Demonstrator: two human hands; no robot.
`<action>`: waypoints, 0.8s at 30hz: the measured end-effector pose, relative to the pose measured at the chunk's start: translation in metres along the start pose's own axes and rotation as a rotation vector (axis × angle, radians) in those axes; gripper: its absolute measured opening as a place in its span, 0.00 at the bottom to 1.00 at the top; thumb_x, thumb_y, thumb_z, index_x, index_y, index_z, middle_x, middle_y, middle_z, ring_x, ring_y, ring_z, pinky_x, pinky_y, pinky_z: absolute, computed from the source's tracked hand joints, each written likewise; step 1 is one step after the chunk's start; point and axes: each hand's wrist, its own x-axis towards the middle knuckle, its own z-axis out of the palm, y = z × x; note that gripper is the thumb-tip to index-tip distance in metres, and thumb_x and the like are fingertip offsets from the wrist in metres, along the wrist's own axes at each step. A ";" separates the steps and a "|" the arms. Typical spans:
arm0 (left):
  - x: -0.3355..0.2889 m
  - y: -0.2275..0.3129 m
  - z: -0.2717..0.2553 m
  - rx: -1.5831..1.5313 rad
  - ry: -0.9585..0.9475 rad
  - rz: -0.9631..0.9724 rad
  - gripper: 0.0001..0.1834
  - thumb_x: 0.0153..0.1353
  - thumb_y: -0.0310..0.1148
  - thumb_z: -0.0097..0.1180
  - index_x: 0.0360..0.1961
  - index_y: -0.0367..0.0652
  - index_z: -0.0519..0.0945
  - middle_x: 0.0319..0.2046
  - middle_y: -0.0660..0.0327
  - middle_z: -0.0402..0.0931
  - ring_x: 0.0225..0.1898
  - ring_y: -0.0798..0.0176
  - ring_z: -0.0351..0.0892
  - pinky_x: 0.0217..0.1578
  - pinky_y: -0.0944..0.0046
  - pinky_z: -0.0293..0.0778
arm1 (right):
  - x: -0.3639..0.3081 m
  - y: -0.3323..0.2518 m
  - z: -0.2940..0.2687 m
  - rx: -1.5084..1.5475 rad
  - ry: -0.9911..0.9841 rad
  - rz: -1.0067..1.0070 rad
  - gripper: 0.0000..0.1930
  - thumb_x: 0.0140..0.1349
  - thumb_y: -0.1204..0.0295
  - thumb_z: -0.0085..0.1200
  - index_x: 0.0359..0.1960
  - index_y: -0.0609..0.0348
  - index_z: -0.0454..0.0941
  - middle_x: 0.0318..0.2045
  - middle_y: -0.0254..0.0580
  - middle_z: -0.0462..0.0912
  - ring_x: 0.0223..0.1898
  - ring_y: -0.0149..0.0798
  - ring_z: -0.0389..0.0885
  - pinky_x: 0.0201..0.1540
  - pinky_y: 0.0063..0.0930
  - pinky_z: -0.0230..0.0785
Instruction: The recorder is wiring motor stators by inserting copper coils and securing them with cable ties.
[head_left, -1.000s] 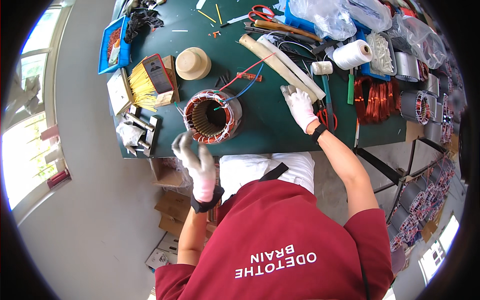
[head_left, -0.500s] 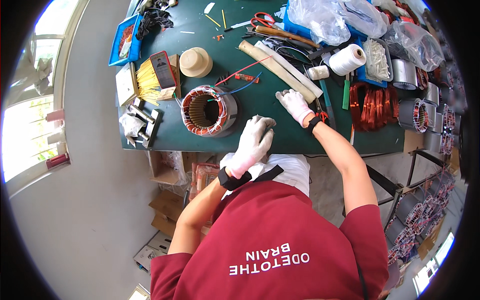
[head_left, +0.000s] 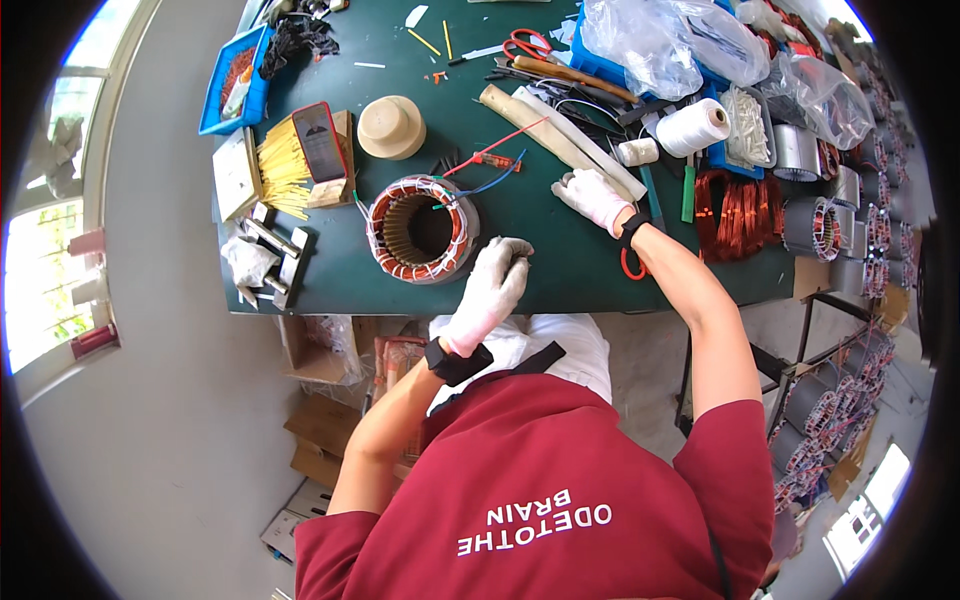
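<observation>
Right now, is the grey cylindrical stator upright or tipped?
Upright: the grey cylindrical stator stands on end, its copper-wound ring facing up.

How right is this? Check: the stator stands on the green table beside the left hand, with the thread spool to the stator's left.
Wrong side: the head view shows the thread spool right of the stator, which stands on the green table beside the left hand.

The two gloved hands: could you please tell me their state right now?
Left hand: fingers curled, beside the stator; grip cannot be told.
Right hand: fingers bent, near the beige roll; grip cannot be told.
</observation>
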 end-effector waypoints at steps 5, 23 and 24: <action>-0.001 -0.001 -0.009 -0.266 0.054 -0.221 0.15 0.63 0.29 0.41 0.49 0.34 0.69 0.43 0.57 0.71 0.45 0.65 0.70 0.49 0.67 0.66 | -0.005 -0.047 -0.029 0.661 0.291 0.275 0.07 0.50 0.77 0.55 0.32 0.57 0.74 0.24 0.36 0.77 0.22 0.32 0.76 0.26 0.27 0.70; 0.128 0.090 0.100 -0.841 0.206 -0.064 0.17 0.67 0.29 0.32 0.54 0.33 0.65 0.38 0.54 0.76 0.25 0.75 0.67 0.29 0.75 0.64 | -0.055 0.113 -0.162 -0.338 0.550 0.330 0.33 0.45 0.58 0.63 0.55 0.44 0.66 0.58 0.54 0.62 0.59 0.60 0.58 0.57 0.56 0.54; 0.127 0.088 0.102 -0.836 0.204 -0.068 0.17 0.67 0.29 0.32 0.54 0.33 0.65 0.38 0.54 0.76 0.25 0.75 0.67 0.29 0.75 0.64 | -0.049 0.131 -0.162 -0.371 0.428 0.417 0.32 0.45 0.59 0.63 0.55 0.43 0.66 0.54 0.55 0.67 0.56 0.59 0.63 0.54 0.52 0.60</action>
